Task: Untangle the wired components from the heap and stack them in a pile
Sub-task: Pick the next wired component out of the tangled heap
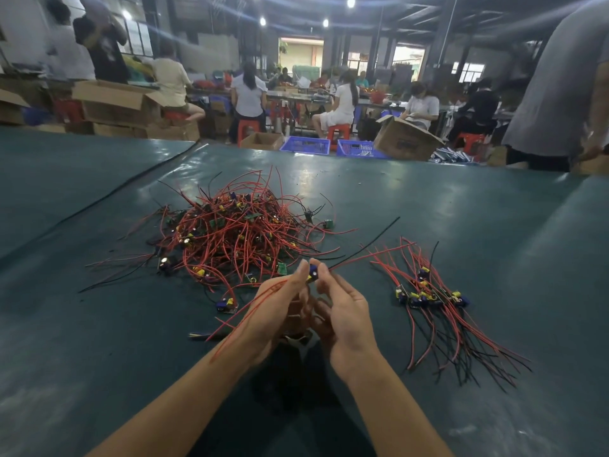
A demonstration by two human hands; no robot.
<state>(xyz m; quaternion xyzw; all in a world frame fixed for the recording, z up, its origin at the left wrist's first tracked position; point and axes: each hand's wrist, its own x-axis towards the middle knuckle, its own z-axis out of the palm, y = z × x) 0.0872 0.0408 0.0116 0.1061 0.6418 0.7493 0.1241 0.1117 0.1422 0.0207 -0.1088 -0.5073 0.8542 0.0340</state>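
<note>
A tangled heap [235, 230] of small circuit boards with red and black wires lies on the dark green table [461, 209], ahead and to the left. To the right lies a sorted pile [431, 296] of the same components, wires trailing toward me. Between them, my left hand [280, 310] and my right hand [346, 313] pinch one small blue and yellow component [312, 273] at the fingertips, above the table. Its red wires run back over my left wrist, and red and black wires stretch out to the right. One loose component [226, 305] sits just left of my hands.
A black seam line [131, 183] crosses the table's left side. Beyond the far edge stand cardboard boxes [405, 138] and blue crates [304, 145], with several seated people at benches. A person in grey [560, 84] stands at the far right corner.
</note>
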